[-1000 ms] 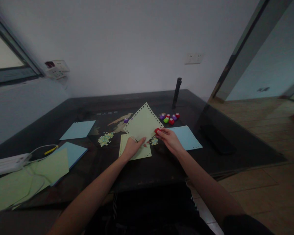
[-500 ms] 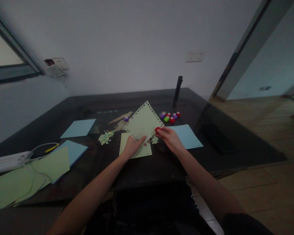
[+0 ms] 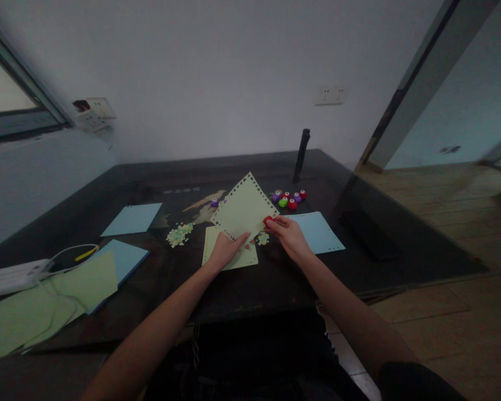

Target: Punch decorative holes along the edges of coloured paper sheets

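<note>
Pale green paper sheet (image 3: 244, 210) with punched holes running along its edges is held up tilted like a diamond, over the middle of the dark tabletop (image 3: 275, 278). Left hand (image 3: 224, 250) pinches its lower corner, thumb on top and fingers closed under it. Right hand (image 3: 289, 235) is clamped on a small red punch (image 3: 269, 220), which sits right at the sheet's right corner, touching the edge.

Underneath lies a second pale green sheet (image 3: 242, 259) flat on the tabletop, with a little heap of punched paper bits (image 3: 262, 239) just beside the right hand and a bigger pile of confetti (image 3: 177, 234) off to the left. A light blue sheet (image 3: 319, 231) lies right of the right hand. Behind it, toward the far edge, there's a cluster of small coloured punches (image 3: 288, 198) in purple, green and red, near a black upright post (image 3: 301, 155). More blue and green paper (image 3: 87, 278) sits by the left edge.
</note>
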Demonstrator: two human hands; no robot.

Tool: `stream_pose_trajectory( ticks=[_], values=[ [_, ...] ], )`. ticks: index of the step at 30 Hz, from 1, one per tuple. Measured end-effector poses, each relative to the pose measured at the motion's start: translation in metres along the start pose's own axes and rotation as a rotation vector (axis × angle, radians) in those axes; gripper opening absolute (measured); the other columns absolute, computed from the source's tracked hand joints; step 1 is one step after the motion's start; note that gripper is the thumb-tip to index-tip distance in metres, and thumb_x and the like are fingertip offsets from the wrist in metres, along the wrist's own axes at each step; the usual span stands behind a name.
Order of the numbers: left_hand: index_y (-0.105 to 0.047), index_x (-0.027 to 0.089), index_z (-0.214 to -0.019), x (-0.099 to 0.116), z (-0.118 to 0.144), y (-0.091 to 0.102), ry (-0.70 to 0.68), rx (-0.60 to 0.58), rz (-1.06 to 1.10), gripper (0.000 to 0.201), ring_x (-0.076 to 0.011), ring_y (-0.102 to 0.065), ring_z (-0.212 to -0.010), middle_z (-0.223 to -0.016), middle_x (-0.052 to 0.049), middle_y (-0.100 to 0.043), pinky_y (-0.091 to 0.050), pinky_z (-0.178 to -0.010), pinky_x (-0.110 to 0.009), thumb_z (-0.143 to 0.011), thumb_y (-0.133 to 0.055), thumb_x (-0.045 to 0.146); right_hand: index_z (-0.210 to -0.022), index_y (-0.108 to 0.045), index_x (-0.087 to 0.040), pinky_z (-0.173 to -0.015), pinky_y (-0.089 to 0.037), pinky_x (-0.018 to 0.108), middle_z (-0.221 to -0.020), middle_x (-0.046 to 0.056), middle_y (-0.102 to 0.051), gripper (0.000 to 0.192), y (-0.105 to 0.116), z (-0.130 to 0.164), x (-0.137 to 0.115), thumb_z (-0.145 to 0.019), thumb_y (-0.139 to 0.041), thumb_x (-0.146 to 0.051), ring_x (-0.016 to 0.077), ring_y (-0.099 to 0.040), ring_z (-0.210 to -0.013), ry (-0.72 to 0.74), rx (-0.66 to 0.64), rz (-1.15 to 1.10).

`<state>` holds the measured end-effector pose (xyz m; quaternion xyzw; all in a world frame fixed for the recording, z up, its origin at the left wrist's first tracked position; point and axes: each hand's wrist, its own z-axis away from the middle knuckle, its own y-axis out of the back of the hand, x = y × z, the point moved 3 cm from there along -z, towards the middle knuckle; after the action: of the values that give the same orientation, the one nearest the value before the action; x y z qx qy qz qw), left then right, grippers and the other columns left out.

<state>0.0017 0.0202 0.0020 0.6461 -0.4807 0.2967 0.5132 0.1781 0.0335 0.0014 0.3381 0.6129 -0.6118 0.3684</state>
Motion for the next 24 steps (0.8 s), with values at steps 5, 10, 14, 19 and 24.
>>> stream_pose_trajectory(
  ticks=[5, 10, 14, 19, 24],
  values=[
    [-0.067, 0.015, -0.093, -0.0038, -0.0011, -0.0009, 0.016, 0.000, 0.021, 0.025, -0.0224, -0.064, -0.099, -0.084, -0.005, -0.073, -0.041, -0.099, -0.037, -0.076, -0.059, 0.031, -0.069, -0.065, -0.016, -0.075, -0.049, 0.028, -0.075, 0.001, -0.068, 0.026, 0.0007, -0.0010, 0.0016, -0.053, -0.082, -0.027, 0.0127, -0.061, -0.071, 0.023, 0.003, 0.035],
    [-0.064, 0.015, -0.103, -0.0040, -0.0012, -0.0005, 0.002, 0.012, 0.001, 0.032, -0.0223, -0.062, -0.102, -0.093, -0.006, -0.072, -0.039, -0.100, -0.039, -0.076, -0.059, 0.032, -0.070, -0.066, -0.017, -0.074, -0.049, 0.029, -0.075, 0.001, -0.068, 0.026, 0.0019, -0.0020, 0.0029, -0.054, -0.081, -0.030, 0.0133, -0.061, -0.071, 0.053, 0.000, 0.071],
    [-0.065, 0.015, -0.099, -0.0024, -0.0002, -0.0011, 0.010, 0.006, 0.009, 0.029, -0.0220, -0.064, -0.095, -0.092, -0.007, -0.072, -0.040, -0.099, -0.038, -0.076, -0.060, 0.031, -0.070, -0.066, -0.017, -0.074, -0.049, 0.029, -0.075, 0.001, -0.068, 0.026, 0.0021, -0.0020, 0.0030, -0.054, -0.081, -0.030, 0.0136, -0.061, -0.071, 0.059, -0.001, 0.082],
    [-0.065, 0.015, -0.096, -0.0012, 0.0006, -0.0010, 0.043, 0.032, 0.013, 0.027, -0.0228, -0.064, -0.096, -0.083, -0.006, -0.073, -0.038, -0.100, -0.039, -0.074, -0.061, 0.031, -0.070, -0.066, -0.017, -0.073, -0.049, 0.029, -0.075, 0.002, -0.068, 0.028, 0.0026, -0.0028, 0.0031, -0.052, -0.082, -0.031, 0.0139, -0.061, -0.070, 0.063, 0.022, 0.095],
    [-0.066, 0.014, -0.093, 0.0002, 0.0020, -0.0026, 0.057, -0.013, 0.029, 0.026, -0.0223, -0.066, -0.088, -0.082, -0.006, -0.073, -0.042, -0.096, -0.038, -0.075, -0.060, 0.033, -0.069, -0.066, -0.017, -0.069, -0.048, 0.028, -0.072, 0.001, -0.067, 0.029, 0.0036, -0.0036, 0.0035, -0.052, -0.082, -0.034, 0.0136, -0.060, -0.067, 0.088, 0.013, 0.104]
  ],
)
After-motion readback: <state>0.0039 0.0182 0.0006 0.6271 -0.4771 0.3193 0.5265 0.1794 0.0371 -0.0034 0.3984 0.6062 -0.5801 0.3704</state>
